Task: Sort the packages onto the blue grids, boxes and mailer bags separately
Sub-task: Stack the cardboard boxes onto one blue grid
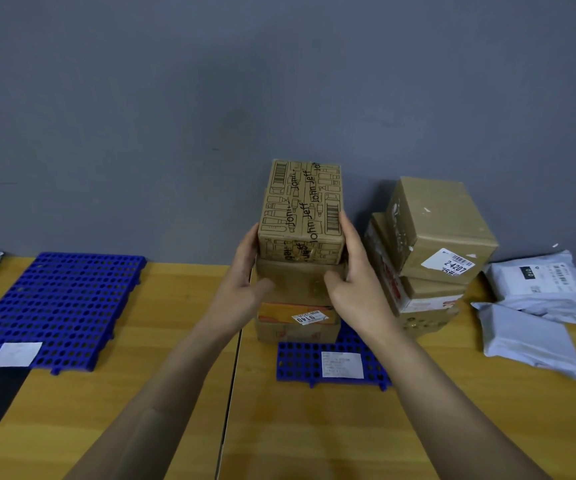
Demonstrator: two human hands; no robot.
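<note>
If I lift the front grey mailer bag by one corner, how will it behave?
Probably floppy: the bag is wrinkled film, so it should sag below the corner. Likely light, because it lies nearly flat. Its smooth surface may slip when pinched.

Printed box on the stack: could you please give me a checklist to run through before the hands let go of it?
1. Left hand and right hand both on the printed box: ok.
2. Printed box fully resting on the plain box below: cannot tell.
3. Stack stands on the right grid: ok.
4. Only boxes in this stack: ok.
5. Neighbouring boxes stacked straight: not ok, top one is turned.
6. Mailer bags on the left grid: not ok, lying on the table.
</note>
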